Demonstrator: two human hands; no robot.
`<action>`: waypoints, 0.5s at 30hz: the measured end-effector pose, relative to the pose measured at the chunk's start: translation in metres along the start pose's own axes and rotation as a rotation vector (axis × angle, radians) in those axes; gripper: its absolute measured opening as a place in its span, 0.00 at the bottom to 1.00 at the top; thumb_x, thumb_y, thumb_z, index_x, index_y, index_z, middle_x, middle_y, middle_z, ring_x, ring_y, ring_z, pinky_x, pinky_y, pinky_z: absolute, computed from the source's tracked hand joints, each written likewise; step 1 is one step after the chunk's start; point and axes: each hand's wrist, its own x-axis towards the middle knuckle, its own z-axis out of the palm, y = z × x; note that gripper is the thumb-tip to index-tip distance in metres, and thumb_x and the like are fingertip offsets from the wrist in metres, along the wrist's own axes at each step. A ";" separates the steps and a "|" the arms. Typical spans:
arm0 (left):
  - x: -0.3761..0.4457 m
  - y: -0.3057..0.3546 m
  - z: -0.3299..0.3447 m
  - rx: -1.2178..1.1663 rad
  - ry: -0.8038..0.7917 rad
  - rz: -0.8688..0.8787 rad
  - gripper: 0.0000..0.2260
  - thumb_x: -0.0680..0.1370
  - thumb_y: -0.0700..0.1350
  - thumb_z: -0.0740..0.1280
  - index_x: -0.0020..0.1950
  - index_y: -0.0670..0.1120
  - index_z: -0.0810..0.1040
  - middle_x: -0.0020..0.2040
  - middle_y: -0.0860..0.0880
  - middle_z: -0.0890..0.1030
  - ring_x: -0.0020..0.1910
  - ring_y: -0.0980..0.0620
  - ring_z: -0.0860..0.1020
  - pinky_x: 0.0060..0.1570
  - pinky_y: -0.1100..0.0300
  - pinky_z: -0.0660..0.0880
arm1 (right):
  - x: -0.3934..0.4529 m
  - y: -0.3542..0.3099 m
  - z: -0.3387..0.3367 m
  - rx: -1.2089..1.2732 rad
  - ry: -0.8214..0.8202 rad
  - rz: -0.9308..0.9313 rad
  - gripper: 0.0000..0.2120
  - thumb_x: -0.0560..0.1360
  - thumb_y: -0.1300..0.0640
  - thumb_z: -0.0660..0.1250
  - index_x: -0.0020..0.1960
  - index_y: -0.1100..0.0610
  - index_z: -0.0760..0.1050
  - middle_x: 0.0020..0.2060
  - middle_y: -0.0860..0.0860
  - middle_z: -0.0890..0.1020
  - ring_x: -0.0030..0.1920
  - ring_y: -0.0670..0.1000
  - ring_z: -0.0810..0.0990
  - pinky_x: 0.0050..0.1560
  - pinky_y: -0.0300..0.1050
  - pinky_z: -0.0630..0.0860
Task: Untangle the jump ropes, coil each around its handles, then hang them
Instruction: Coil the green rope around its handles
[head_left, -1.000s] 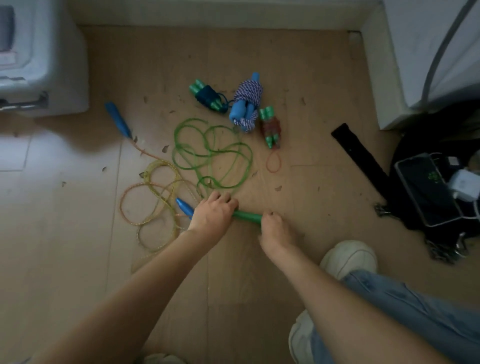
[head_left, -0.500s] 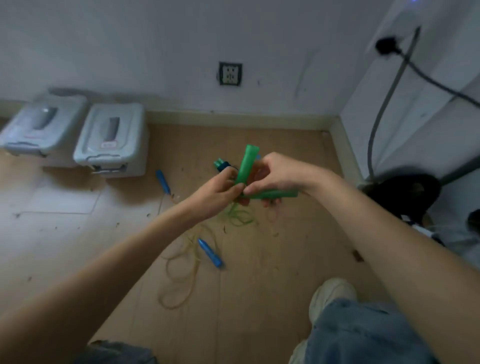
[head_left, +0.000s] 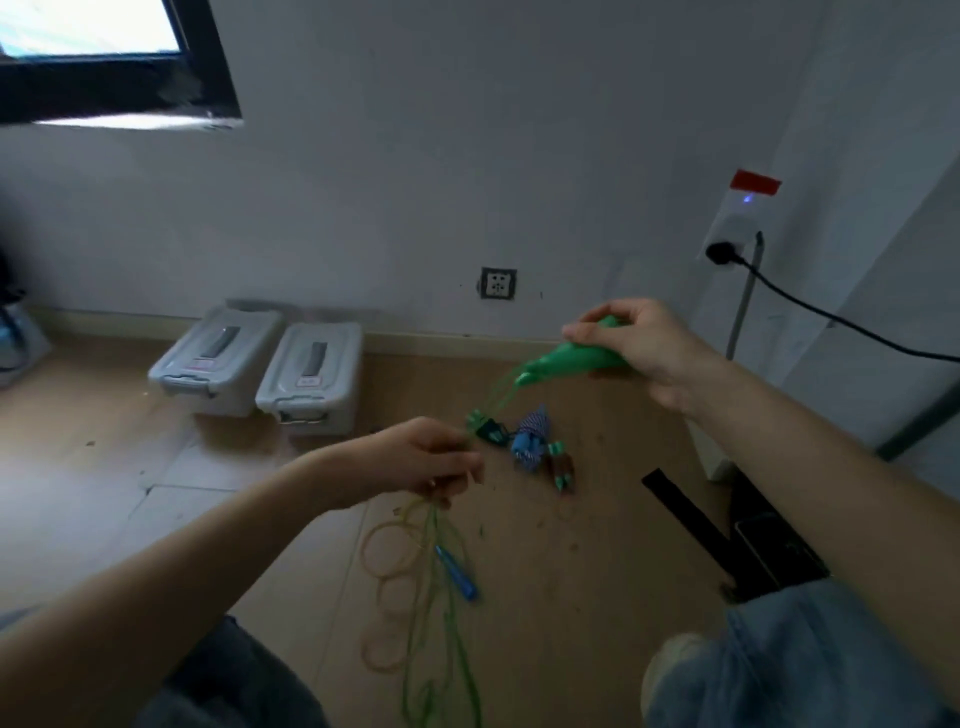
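A person crouched over a wood-grain floor (head_left: 597, 597) works at a green jump rope. The right hand (head_left: 641, 348) is raised near the wall, fingers and thumb curled round a pair of smooth green plastic handles (head_left: 566, 360), tapered cylinders held side by side with their narrow ends pointing down and left. Thin, glossy green rope (head_left: 496, 392) runs taut from those ends to the left hand (head_left: 428, 457), whose grip is clenched round the strands. Below that fist the green cord hangs in long loose loops (head_left: 457, 639) toward the floor, mingled with a yellowish translucent rope (head_left: 392, 551) lying in round coils. A slim blue handle (head_left: 457, 571) lies slantwise among those coils; which rope it belongs to cannot be told.

Further back on the floor, just past the left hand, sit three ropes already wound into stubby bundles: a dark one with green handle tips (head_left: 488, 426), a blue-and-white braided one (head_left: 530, 436) and a brownish one with green tips (head_left: 561, 467), all close together. Two grey lidded plastic bins (head_left: 311, 374) stand side by side against the skirting. A square wall socket (head_left: 497, 283) is set low in the matte white wall, and a black cable (head_left: 831, 322) trails from a plug at right. A flat black strap (head_left: 691, 519) lies on the floor beside a blue denim knee (head_left: 831, 665).
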 end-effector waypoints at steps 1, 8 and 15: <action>0.002 -0.002 0.001 -0.050 0.092 -0.017 0.10 0.80 0.44 0.59 0.40 0.45 0.75 0.26 0.55 0.72 0.24 0.59 0.69 0.30 0.67 0.72 | -0.001 0.006 0.001 -0.231 -0.019 0.001 0.06 0.69 0.58 0.72 0.40 0.56 0.75 0.41 0.53 0.79 0.36 0.47 0.79 0.28 0.36 0.76; 0.015 0.017 0.003 0.098 0.163 0.098 0.12 0.79 0.48 0.60 0.36 0.50 0.77 0.26 0.57 0.69 0.25 0.59 0.65 0.24 0.70 0.63 | -0.015 0.021 0.040 -0.739 -0.689 -0.089 0.19 0.71 0.47 0.69 0.60 0.52 0.73 0.56 0.48 0.78 0.55 0.45 0.76 0.52 0.40 0.75; 0.019 -0.002 -0.012 0.262 0.214 0.022 0.14 0.80 0.43 0.58 0.34 0.48 0.72 0.28 0.53 0.70 0.26 0.58 0.67 0.29 0.66 0.65 | -0.004 0.016 0.016 -0.686 -0.378 -0.168 0.06 0.78 0.61 0.60 0.51 0.54 0.74 0.41 0.48 0.79 0.40 0.47 0.79 0.32 0.34 0.75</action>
